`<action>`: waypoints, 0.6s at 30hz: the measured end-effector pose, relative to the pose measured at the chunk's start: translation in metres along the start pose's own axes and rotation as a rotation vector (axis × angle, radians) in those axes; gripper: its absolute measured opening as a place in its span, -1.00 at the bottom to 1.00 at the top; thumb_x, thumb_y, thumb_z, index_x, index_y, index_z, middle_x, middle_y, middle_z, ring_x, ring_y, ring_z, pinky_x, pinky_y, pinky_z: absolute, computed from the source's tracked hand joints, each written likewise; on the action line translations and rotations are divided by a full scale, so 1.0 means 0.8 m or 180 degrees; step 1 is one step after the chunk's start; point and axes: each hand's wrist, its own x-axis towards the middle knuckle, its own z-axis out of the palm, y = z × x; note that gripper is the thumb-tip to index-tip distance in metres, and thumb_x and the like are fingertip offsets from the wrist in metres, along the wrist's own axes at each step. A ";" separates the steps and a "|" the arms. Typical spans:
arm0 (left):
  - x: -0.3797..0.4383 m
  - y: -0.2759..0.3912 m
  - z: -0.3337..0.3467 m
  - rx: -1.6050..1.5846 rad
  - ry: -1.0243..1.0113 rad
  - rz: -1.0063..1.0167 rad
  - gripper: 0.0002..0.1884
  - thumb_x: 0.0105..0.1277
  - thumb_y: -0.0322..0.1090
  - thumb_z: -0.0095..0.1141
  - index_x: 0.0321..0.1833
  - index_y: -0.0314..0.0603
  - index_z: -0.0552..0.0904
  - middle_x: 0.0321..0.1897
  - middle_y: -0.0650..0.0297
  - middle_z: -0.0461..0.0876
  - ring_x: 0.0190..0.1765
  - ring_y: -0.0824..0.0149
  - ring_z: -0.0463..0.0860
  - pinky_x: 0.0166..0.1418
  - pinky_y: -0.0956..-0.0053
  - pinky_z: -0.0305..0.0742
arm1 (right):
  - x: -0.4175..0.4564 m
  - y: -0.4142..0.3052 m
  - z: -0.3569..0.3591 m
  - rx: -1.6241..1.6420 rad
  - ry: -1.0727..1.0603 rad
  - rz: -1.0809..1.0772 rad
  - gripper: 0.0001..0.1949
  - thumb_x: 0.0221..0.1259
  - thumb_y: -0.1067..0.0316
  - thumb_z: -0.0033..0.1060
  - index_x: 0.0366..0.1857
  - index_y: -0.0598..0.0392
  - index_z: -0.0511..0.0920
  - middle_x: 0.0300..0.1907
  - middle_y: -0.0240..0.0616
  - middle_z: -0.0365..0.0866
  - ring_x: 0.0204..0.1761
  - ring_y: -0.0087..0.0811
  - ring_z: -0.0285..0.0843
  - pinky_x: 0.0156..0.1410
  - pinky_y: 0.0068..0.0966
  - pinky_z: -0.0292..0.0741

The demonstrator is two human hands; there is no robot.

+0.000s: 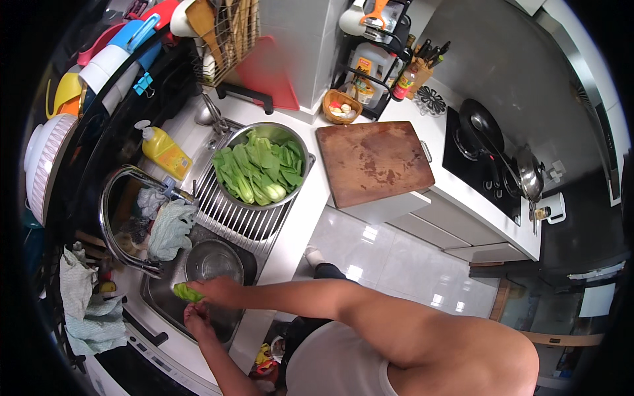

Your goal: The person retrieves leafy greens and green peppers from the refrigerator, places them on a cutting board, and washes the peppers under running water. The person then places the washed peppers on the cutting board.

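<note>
Over the stainless steel sink (163, 297), my right hand (220, 292) is closed on a green leafy vegetable (187, 292). My left hand (197, 319) is just below it with bent fingers, close to the leaf; whether it grips the leaf too is unclear. A round metal basin (213, 260) lies in the sink beside my right hand. On the roll-up drying rack (237, 225) stands a steel bowl (300, 195) filled with leafy greens (262, 166). The curved faucet (102, 213) arches at the sink's left side, near a draped cloth (171, 230).
A wooden cutting board (374, 163) overhangs the counter edge. Beyond it are a garlic basket (342, 106), a knife block (421, 72) and a black cooktop (475, 173) with a wok (481, 126). A yellow soap bottle (166, 152) stands behind the rack.
</note>
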 end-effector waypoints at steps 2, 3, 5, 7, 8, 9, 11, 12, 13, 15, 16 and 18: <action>0.009 -0.005 -0.003 0.0365 0.0271 -0.0107 -0.84 0.61 -0.49 -0.07 0.00 -0.02 0.59 -0.31 0.28 0.71 -0.37 0.44 0.65 -0.34 0.52 0.56 | -0.004 0.007 -0.007 -0.0355 -0.0369 0.0111 -0.62 0.25 0.18 0.38 0.14 -0.04 0.67 -0.17 0.01 0.81 -0.12 0.01 0.84 -0.02 -0.07 0.72; 0.018 -0.005 0.008 0.0376 0.0115 -0.0172 -0.83 0.61 -0.50 -0.06 0.01 -0.01 0.58 -0.31 0.28 0.71 -0.36 0.44 0.65 -0.34 0.52 0.56 | -0.002 0.018 -0.008 -0.0384 -0.0323 0.0154 -0.61 0.26 0.18 0.35 0.16 -0.05 0.66 -0.17 0.00 0.81 -0.12 0.01 0.84 -0.03 -0.07 0.72; 0.002 -0.002 -0.009 0.0243 0.0044 -0.0289 -0.82 0.60 -0.51 -0.06 0.03 0.00 0.58 -0.31 0.28 0.71 -0.35 0.44 0.66 -0.33 0.50 0.57 | 0.015 0.026 0.045 0.0082 0.0208 -0.0119 -0.66 0.29 0.14 0.24 0.11 -0.06 0.67 -0.24 -0.01 0.80 -0.15 0.04 0.83 -0.09 -0.05 0.71; -0.009 0.004 -0.001 0.0397 -0.0068 -0.0330 -0.80 0.60 -0.52 -0.07 0.05 0.00 0.58 -0.28 0.28 0.72 -0.33 0.42 0.67 -0.32 0.47 0.59 | 0.023 0.041 0.040 -0.0617 -0.0404 -0.0199 -0.65 0.26 0.16 0.27 0.09 -0.02 0.66 -0.24 -0.02 0.80 -0.15 0.04 0.83 -0.08 -0.03 0.70; -0.015 0.008 0.004 0.0478 -0.0125 -0.0348 -0.80 0.60 -0.53 -0.08 0.05 -0.01 0.58 -0.27 0.28 0.72 -0.31 0.42 0.68 -0.32 0.45 0.60 | 0.025 0.049 0.037 -0.0963 -0.0708 -0.0232 -0.65 0.24 0.17 0.29 0.08 0.00 0.66 -0.24 -0.03 0.80 -0.15 0.05 0.83 -0.08 -0.02 0.70; -0.023 0.018 0.010 0.0558 -0.0020 -0.0213 -0.80 0.61 -0.51 -0.08 0.05 0.00 0.58 -0.27 0.28 0.72 -0.33 0.42 0.67 -0.33 0.46 0.59 | 0.029 0.045 0.035 -0.0601 -0.0440 -0.0345 -0.64 0.23 0.18 0.31 0.09 0.01 0.66 -0.24 -0.04 0.80 -0.14 0.04 0.83 -0.06 -0.01 0.70; -0.046 0.022 0.038 0.0663 0.0143 0.0012 -0.82 0.63 -0.48 -0.08 0.03 0.01 0.59 -0.27 0.29 0.72 -0.35 0.42 0.66 -0.35 0.48 0.58 | 0.018 0.040 0.010 0.0065 0.0067 -0.0521 -0.61 0.19 0.21 0.34 0.10 0.04 0.67 -0.26 -0.07 0.81 -0.12 0.04 0.83 -0.01 -0.01 0.69; -0.057 0.027 0.047 0.0923 0.0182 0.0095 -0.82 0.65 -0.46 -0.09 0.04 0.00 0.59 -0.27 0.31 0.71 -0.35 0.44 0.65 -0.37 0.51 0.56 | 0.015 0.037 -0.001 -0.0321 -0.0358 -0.0479 -0.55 0.18 0.23 0.38 0.19 -0.01 0.60 -0.23 -0.08 0.80 -0.10 0.05 0.82 0.00 0.00 0.68; -0.067 0.032 0.057 0.1190 0.0216 0.0179 -0.82 0.66 -0.44 -0.10 0.05 -0.01 0.60 -0.27 0.32 0.71 -0.35 0.45 0.65 -0.39 0.53 0.54 | 0.012 0.035 -0.014 -0.0703 -0.0778 -0.0426 -0.48 0.18 0.24 0.41 0.27 -0.05 0.54 -0.20 -0.08 0.79 -0.07 0.06 0.81 0.02 0.01 0.67; -0.083 0.047 0.079 0.1651 0.0107 0.0523 -0.82 0.69 -0.41 -0.12 0.06 -0.03 0.60 -0.28 0.34 0.69 -0.35 0.49 0.63 -0.43 0.57 0.49 | 0.000 0.035 -0.045 -0.0559 -0.0795 -0.0584 -0.41 0.18 0.25 0.45 0.35 -0.08 0.49 -0.14 -0.09 0.76 -0.03 0.05 0.78 0.05 0.00 0.65; -0.093 0.051 0.088 0.1822 -0.0019 0.0770 -0.82 0.70 -0.40 -0.13 0.07 -0.04 0.60 -0.28 0.35 0.68 -0.35 0.51 0.62 -0.45 0.59 0.45 | -0.022 0.031 -0.067 -0.0046 -0.0414 -0.0806 -0.42 0.19 0.24 0.44 0.34 -0.06 0.50 -0.11 -0.10 0.75 0.00 0.04 0.77 0.06 -0.02 0.64; -0.099 0.052 0.104 0.2116 -0.0321 0.1108 -0.80 0.72 -0.39 -0.14 0.12 -0.11 0.62 -0.31 0.39 0.63 -0.32 0.58 0.55 -0.42 0.62 0.38 | -0.079 0.031 -0.128 0.0584 0.0139 -0.1129 -0.39 0.25 0.25 0.42 0.43 -0.07 0.47 0.05 -0.11 0.68 0.06 -0.02 0.72 0.11 -0.08 0.62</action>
